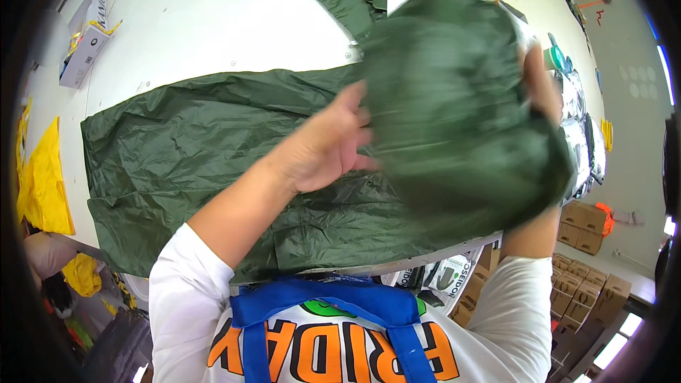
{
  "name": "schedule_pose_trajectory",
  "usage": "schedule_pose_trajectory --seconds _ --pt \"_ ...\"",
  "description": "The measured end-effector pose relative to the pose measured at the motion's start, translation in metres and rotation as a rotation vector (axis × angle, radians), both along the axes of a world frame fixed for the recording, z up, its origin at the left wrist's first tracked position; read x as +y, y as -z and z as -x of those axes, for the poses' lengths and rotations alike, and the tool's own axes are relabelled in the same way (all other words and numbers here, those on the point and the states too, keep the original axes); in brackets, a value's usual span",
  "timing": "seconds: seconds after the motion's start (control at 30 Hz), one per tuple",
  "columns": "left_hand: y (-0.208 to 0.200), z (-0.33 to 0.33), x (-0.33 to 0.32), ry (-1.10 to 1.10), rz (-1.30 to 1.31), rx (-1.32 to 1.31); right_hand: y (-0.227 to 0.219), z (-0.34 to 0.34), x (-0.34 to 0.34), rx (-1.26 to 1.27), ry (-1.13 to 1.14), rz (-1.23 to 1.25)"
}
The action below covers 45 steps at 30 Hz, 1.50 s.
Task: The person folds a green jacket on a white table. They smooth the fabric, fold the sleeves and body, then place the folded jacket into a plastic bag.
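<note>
A bunched dark green piece of thin, shiny fabric point(447, 106) is raised above the table, smeared by motion. My right hand point(540, 85) grips its far right side; the fabric covers part of that hand and forearm. At the bundle's left edge is my left hand point(330, 138), its fingers spread, with the fingertips touching or just behind the cloth. Beneath both hands, a larger wrinkled dark green sheet or garment point(206, 142) of similar material lies spread along the near side of the table. Whether it joins the raised bundle I cannot tell.
More folded dark green fabric point(340, 0) lies at the far side of the white table point(213, 21). An open box point(89, 42) stands far left, above yellow fabric point(46, 184). Clear-wrapped packages point(578, 135) line the right edge. Cardboard boxes point(582, 291) are stacked beyond, lower right.
</note>
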<state>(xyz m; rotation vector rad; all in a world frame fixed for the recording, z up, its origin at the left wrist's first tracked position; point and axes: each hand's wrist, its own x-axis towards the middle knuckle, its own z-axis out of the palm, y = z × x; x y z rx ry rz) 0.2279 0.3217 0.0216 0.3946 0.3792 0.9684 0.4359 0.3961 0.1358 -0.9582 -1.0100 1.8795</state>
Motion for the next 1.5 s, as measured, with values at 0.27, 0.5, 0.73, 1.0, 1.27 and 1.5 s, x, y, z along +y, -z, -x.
schedule_pose_trajectory --seconds 0.27,0.5,0.73,1.0,1.27,1.5 --pt "-0.097 0.113 -0.014 -0.518 0.01 0.473 0.162 -0.055 -0.016 -1.098 -0.6 -0.685" --pt "-0.051 0.218 -0.045 1.15 -0.713 1.859 0.173 -0.121 -0.087 -1.262 -0.445 -0.448" --pt "0.02 0.116 0.004 0.312 -0.705 1.623 0.096 -0.143 -0.096 -1.31 -0.154 -0.052" --pt "0.091 -0.017 0.072 0.303 -0.394 1.251 0.162 -0.187 -0.091 -1.516 0.072 -0.958" --pt "0.07 -0.032 0.126 0.515 -0.959 1.746 0.14 -0.161 -0.1 -1.613 -0.631 -0.413" --pt "0.078 -0.007 0.074 -0.035 -0.945 1.793 0.197 -0.019 -0.037 -1.264 -0.197 -0.943"
